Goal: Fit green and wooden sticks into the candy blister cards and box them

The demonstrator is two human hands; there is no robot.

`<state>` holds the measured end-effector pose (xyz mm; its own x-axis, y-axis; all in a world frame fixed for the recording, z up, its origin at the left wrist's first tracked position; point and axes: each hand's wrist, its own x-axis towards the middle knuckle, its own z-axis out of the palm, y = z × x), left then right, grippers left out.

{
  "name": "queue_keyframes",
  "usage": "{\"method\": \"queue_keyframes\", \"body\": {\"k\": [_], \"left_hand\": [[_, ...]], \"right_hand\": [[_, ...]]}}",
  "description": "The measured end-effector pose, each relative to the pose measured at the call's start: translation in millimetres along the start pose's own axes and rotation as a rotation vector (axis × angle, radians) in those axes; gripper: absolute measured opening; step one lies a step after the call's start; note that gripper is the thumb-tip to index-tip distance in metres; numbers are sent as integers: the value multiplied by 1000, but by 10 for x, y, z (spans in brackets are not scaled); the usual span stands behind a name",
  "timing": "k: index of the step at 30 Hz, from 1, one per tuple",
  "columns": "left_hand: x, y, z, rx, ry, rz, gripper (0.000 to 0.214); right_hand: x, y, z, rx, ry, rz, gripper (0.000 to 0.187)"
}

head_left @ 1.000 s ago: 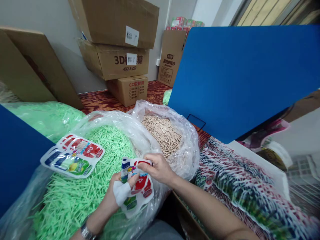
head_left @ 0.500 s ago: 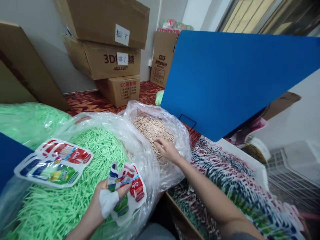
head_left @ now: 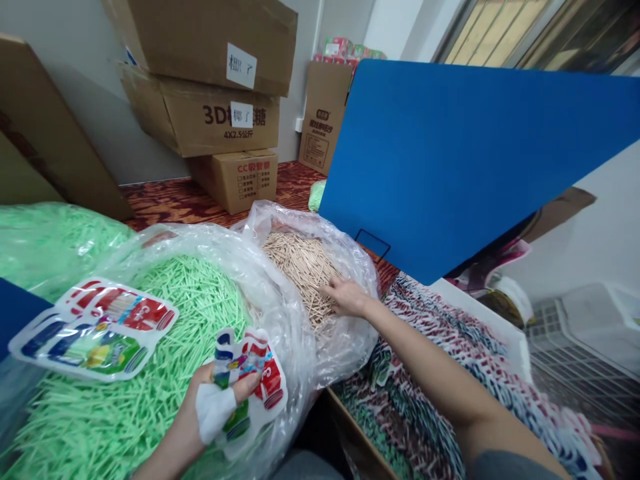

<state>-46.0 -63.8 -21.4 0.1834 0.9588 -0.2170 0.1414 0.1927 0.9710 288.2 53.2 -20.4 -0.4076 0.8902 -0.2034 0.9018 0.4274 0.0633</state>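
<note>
My left hand, its thumb wrapped in white bandage, grips a small printed pouch shaped like bottles, held above a clear bag of green sticks. My right hand reaches into a second clear bag of tan wooden sticks, fingers down on the pile. Whether they pinch any stick is hidden. Another printed pouch lies flat on the green sticks at the left.
A large blue board leans at the right over a box full of printed pouches. Stacked cardboard boxes stand behind on patterned carpet. Another green-stick bag sits far left. A wire rack is at the right edge.
My right hand left the pouch and moved up and right into the tan sticks. My left hand kept hold of the pouch and dropped slightly lower in view.
</note>
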Motion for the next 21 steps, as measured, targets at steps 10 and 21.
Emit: {"method": "queue_keyframes", "body": {"k": [10, 21], "left_hand": [[-18, 24, 5, 13, 8, 3, 22], [-13, 90, 28, 28, 28, 13, 29]], "right_hand": [[115, 43, 136, -147, 2, -75, 39], [81, 74, 296, -80, 79, -157, 29]]}}
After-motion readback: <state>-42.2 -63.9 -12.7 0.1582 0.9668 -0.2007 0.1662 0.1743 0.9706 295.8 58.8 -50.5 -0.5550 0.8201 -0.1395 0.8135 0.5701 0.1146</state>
